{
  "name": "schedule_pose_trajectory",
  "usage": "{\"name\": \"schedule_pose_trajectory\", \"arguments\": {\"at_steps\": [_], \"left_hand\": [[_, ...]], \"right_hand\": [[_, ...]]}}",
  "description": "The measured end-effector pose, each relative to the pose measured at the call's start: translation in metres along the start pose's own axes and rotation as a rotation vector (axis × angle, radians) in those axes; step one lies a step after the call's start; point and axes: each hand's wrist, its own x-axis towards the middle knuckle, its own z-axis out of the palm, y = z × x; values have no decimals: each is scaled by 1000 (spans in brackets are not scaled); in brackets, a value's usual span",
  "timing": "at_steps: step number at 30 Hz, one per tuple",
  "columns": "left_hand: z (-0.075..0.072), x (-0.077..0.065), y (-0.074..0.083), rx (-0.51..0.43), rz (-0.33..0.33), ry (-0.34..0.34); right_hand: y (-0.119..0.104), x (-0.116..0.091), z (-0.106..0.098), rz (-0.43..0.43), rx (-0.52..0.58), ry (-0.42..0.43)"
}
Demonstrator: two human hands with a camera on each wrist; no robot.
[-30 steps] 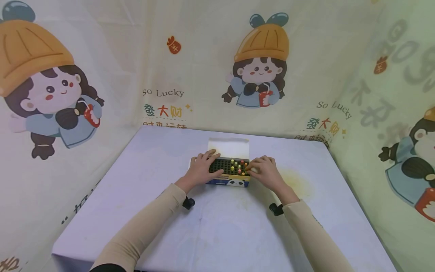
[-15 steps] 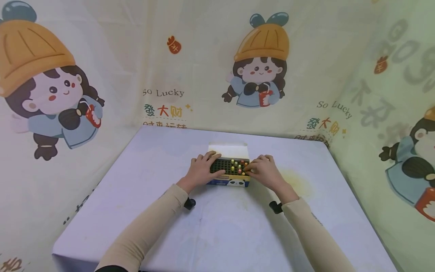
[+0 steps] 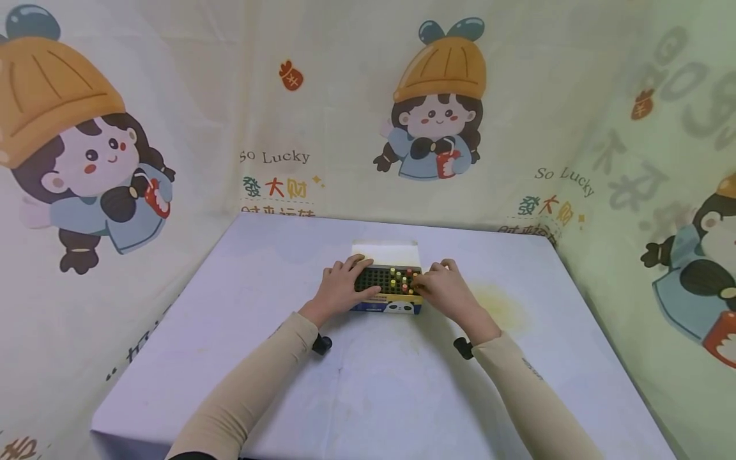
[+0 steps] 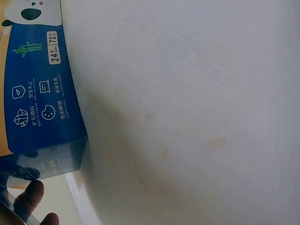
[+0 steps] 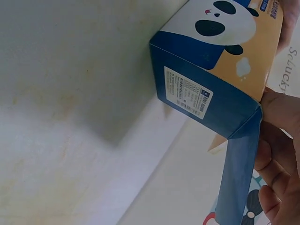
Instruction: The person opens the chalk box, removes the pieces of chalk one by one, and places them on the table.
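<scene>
A blue and yellow chalk box [image 3: 375, 308] with a panda print stands on the table, its black holed tray [image 3: 374, 280] facing up. Several coloured chalk sticks [image 3: 393, 283] poke out of the holes in the tray's right part. My left hand [image 3: 343, 284] holds the box's left end, thumb along the front edge and fingers across toward the back. At the right end, my right hand [image 3: 448, 291] has thumb and fingertips together over the tray and appears to pinch a chalk stick, mostly hidden. In the right wrist view its curled fingers [image 5: 276, 180] show beside the side flap [image 5: 236, 178].
The box's white lid flap [image 3: 386, 253] lies folded back behind the tray. A pale cloth covers the table [image 3: 374, 396], with a yellowish stain [image 3: 499, 310] to the right of the box. Printed cloth walls [image 3: 339, 121] stand behind and on both sides.
The lid flap has tipped lower toward the back. My right fingertips have shifted slightly left and in over the tray. My left hand keeps its place on the box.
</scene>
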Motion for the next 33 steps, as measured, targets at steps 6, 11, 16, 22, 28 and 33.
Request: {"name": "schedule_pose_trajectory", "arguments": {"at_steps": [6,11,16,22,28,33], "left_hand": [[1,-1,-2,-15,-6,-4],[3,-2,-4,-27,-3,11],[2,-3,-4,-54,5,13],[0,-3,-3,-68,17,14],[-2,-2,-2,-77,19,1],[-1,-2,-2,-61,16,3]], "right_hand": [[0,-1,5,9,3,-15],[-3,-2,6,2,1,8],[-3,-3,4,3,10,19],[-3,-4,3,49,84,12],[-1,-5,4,77,127,-9],[1,-6,7,91,187,-3]]}}
